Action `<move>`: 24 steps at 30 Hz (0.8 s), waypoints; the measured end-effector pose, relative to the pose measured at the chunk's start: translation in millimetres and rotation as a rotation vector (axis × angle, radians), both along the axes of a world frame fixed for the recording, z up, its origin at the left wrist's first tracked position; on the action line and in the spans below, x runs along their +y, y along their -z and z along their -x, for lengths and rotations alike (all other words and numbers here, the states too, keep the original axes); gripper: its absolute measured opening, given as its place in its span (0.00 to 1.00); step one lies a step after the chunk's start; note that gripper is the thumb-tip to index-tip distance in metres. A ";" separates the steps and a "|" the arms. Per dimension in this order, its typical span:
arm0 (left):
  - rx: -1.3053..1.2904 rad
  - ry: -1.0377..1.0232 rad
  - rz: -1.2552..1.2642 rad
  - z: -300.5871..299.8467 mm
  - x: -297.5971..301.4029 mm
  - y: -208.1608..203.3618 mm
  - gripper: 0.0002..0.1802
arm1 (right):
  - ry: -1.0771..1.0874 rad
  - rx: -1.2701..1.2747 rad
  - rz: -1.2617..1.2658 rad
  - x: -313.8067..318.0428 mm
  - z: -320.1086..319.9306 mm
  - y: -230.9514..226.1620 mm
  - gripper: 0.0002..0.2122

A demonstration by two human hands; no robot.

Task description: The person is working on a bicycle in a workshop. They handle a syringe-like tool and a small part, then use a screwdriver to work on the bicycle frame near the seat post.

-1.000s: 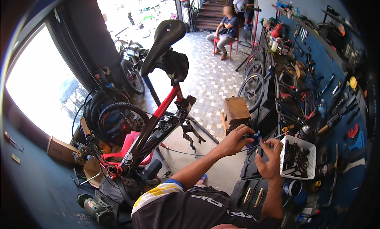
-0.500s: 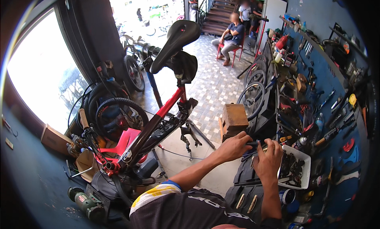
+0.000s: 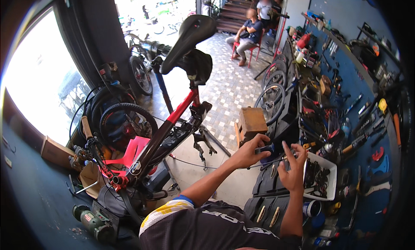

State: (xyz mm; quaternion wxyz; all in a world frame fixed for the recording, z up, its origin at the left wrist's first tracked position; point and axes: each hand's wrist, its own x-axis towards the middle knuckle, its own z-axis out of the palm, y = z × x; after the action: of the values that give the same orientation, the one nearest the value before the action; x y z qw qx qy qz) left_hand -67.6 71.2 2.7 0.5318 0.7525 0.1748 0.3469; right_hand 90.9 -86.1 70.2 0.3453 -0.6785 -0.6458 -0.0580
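Note:
My left hand (image 3: 251, 151) is closed around a small blue-and-black object (image 3: 267, 149), perhaps a tool, whose kind I cannot make out. To its right, my right hand (image 3: 292, 169) is raised with its fingers apart. A thin dark cable (image 3: 206, 167) runs from the bicycle toward the space between my hands; its end near my right fingers is hard to see. On the left, the red-and-black bicycle frame (image 3: 166, 131) stands tilted with its black saddle (image 3: 190, 38) uppermost. The rear derailleur (image 3: 203, 148) hangs below the frame.
Beyond my hands is a wooden box (image 3: 253, 121). A white basket of dark parts (image 3: 332, 179) sits at my right, below the tool-covered wall (image 3: 346, 83). A pink plastic chair (image 3: 133, 151) stands behind the frame. Farther off, a person (image 3: 250, 34) sits on a red chair.
My hands have moved apart. The blue-and-black object has stayed in my left hand, and my right fingers have spread. The whole view has shifted slightly.

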 end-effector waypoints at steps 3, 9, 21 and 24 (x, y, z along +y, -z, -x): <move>-0.026 0.101 0.077 -5.5 -3.0 5.3 0.21 | -0.112 0.260 0.059 -1.3 5.6 11.1 0.34; -0.061 0.216 0.164 -8.6 -7.4 3.0 0.20 | -0.089 0.367 0.090 -24.0 -9.1 39.6 0.32; -0.127 0.374 0.328 -42.5 -27.2 12.8 0.17 | -0.041 0.451 0.025 -69.2 -25.1 53.6 0.31; -0.093 0.421 0.077 -57.4 -42.8 15.9 0.18 | 0.019 0.487 -0.016 -77.6 -17.2 43.8 0.32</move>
State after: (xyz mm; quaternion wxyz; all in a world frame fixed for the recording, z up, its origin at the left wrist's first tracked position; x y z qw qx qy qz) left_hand -10.2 28.3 -13.2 0.6284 0.7347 0.0020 0.2556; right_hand 108.1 -163.7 26.4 0.4954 -0.6760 -0.5365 0.0988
